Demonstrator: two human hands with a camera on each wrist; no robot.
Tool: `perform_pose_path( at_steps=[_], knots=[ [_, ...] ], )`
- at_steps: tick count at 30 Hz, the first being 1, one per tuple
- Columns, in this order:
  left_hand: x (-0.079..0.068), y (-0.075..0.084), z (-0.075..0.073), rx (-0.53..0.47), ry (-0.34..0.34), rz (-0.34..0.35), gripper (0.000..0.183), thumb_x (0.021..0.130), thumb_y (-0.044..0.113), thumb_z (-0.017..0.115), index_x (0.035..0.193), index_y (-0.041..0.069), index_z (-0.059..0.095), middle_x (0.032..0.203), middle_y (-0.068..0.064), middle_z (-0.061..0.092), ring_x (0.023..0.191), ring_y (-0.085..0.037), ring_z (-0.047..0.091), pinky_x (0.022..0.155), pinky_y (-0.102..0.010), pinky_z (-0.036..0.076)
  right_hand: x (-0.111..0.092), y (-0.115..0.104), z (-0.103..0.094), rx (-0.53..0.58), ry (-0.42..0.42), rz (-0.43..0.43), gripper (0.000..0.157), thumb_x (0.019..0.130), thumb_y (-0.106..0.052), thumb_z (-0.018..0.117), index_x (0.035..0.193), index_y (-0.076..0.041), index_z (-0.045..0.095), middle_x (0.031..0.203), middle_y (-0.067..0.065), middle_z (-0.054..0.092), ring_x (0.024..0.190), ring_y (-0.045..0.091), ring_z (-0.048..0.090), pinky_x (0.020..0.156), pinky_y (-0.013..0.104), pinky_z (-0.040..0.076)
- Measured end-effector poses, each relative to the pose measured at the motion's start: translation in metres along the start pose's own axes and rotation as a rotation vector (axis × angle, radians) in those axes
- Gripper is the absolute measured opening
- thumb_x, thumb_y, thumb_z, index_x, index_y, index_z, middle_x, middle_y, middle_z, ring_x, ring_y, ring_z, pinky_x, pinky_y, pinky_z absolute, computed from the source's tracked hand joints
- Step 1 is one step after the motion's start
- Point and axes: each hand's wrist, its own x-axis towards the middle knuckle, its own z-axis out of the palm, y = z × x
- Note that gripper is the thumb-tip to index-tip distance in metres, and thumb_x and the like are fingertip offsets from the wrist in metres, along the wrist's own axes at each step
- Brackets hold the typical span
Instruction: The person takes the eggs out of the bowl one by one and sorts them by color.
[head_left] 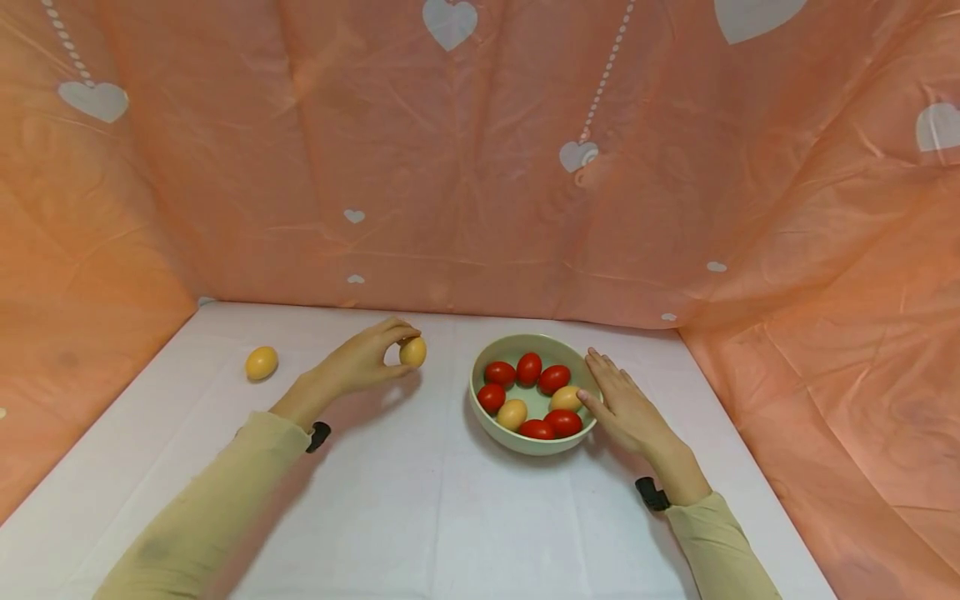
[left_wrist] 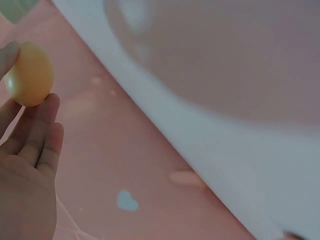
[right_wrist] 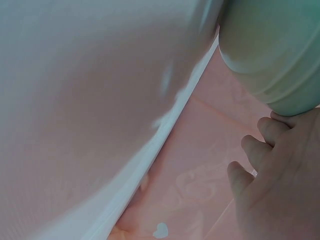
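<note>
In the head view my left hand [head_left: 375,354] pinches a yellow egg [head_left: 412,352] between thumb and fingertips, above the white cloth and left of the bowl. The left wrist view shows this egg [left_wrist: 31,74] close up, its smooth side facing out. My right hand [head_left: 626,408] rests against the right side of the pale green bowl [head_left: 536,447], fingers extended along its outside and thumb over the rim. Inside the bowl lie several red eggs [head_left: 528,369] and two yellow eggs [head_left: 512,414]. From the right wrist, the bowl's outer wall [right_wrist: 275,55] shows beside the fingertips.
Another yellow egg [head_left: 262,363] lies on the white tablecloth [head_left: 375,500] at the left, beyond the left forearm. Orange-pink curtains [head_left: 465,167] with pale hearts hang behind the table and along both sides. Each wrist wears a black band [head_left: 318,437].
</note>
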Motion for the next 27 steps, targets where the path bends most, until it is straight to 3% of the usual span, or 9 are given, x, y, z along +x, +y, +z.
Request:
perform_pose_path(
  at_steps=[11, 20, 27],
  knots=[
    [-0.033, -0.026, -0.020, 0.138, -0.095, -0.052, 0.043, 0.090, 0.010, 0.078, 0.128, -0.005, 0.066, 0.126, -0.015, 0.067, 0.120, -0.037, 0.063, 0.105, -0.053, 0.050, 0.000, 0.000, 0.000, -0.002, 0.003, -0.007, 0.074, 0.110, -0.046, 0.046, 0.163, 0.000, 0.024, 0.172, 0.016, 0.020, 0.157, 0.041, 0.017, 0.125, 0.061, 0.014],
    [-0.057, -0.041, -0.036, 0.164, -0.119, -0.103, 0.045, 0.086, 0.010, 0.080, 0.126, -0.005, 0.066, 0.119, -0.015, 0.068, 0.110, -0.035, 0.066, 0.098, -0.055, 0.052, 0.000, 0.000, 0.000, 0.000, 0.002, -0.004, 0.074, 0.109, -0.045, 0.046, 0.163, 0.000, 0.024, 0.172, 0.015, 0.020, 0.157, 0.041, 0.017, 0.125, 0.061, 0.014],
    [-0.073, -0.054, -0.049, 0.206, -0.124, -0.185, 0.040, 0.085, 0.017, 0.080, 0.122, 0.005, 0.071, 0.122, -0.011, 0.071, 0.114, -0.037, 0.065, 0.101, -0.059, 0.047, 0.000, 0.002, 0.001, -0.007, 0.011, -0.014, 0.073, 0.110, -0.045, 0.045, 0.163, 0.000, 0.024, 0.172, 0.016, 0.020, 0.157, 0.042, 0.018, 0.125, 0.061, 0.015]
  ],
)
